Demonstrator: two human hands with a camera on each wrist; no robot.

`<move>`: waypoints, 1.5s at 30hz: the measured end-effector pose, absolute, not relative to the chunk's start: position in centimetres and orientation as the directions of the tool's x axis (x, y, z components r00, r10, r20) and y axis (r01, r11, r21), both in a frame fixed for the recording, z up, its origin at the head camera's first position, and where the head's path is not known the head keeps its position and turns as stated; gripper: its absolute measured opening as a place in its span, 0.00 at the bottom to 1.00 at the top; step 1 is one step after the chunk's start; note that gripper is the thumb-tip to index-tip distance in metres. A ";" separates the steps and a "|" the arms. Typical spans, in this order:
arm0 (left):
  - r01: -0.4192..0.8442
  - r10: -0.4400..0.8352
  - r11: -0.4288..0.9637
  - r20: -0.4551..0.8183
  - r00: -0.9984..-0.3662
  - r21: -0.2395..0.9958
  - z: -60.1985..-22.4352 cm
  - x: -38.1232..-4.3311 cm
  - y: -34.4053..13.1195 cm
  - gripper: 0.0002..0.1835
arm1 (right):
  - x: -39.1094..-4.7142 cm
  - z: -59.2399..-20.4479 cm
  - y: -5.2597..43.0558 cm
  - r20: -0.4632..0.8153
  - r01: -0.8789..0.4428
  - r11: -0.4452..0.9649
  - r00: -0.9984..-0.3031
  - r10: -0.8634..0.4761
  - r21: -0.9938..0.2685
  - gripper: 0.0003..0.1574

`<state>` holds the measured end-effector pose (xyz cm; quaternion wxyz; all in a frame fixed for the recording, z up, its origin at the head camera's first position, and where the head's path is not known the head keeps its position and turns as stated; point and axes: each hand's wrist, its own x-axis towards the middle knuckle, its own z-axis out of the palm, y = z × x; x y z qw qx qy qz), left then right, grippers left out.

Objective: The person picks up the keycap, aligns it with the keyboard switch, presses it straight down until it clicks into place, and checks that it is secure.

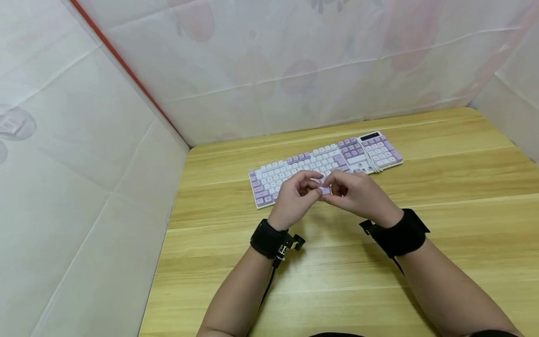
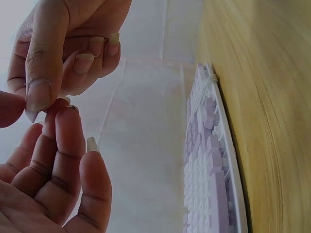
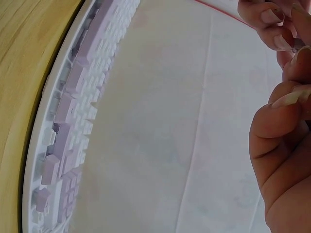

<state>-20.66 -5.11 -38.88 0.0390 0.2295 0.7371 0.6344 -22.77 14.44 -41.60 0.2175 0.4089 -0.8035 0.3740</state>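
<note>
Above the front edge of a white and lilac keyboard [image 1: 278, 179], both hands meet at a small lilac keycap [image 1: 325, 190]. My right hand [image 1: 358, 191] pinches the keycap between thumb and forefinger, its other fingers curled. From the other side, my left hand [image 1: 294, 196] holds it with the thumb and bent fingers. In the left wrist view only a sliver of the keycap [image 2: 32, 115] shows between the fingertips. Fingers mostly cover it in the right wrist view. The keyboard's front row [image 3: 51, 136] has gaps with bare switch places between lilac keys.
A white cable [image 1: 371, 158] is bundled across the keyboard's right part. The keyboard lies aslant on a wood-grain table [image 1: 227, 262]. Pale printed cloth [image 1: 261, 70] hangs behind and at the sides. Black straps [image 1: 269, 238] with cords sit round both wrists.
</note>
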 end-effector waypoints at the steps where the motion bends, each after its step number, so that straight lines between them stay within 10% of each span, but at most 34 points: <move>1: 0.288 0.389 0.086 0.234 -0.891 0.954 -38.9 -20.7 -5.1 0.14 | -22.7 -41.6 14.4 0.651 -0.817 0.390 -0.575 -0.495 -0.425 0.19; 22: 0.318 0.390 0.183 0.228 -0.892 0.930 -39.1 -20.7 -5.1 0.13 | -23.5 -41.5 14.6 0.683 -0.851 0.447 -0.500 -0.533 -0.275 0.14; 45: 0.329 0.308 0.194 0.261 -0.915 0.924 -41.5 -22.4 -4.9 0.11 | -28.3 -45.6 20.9 0.347 -0.462 0.717 -0.883 -0.316 -0.523 0.14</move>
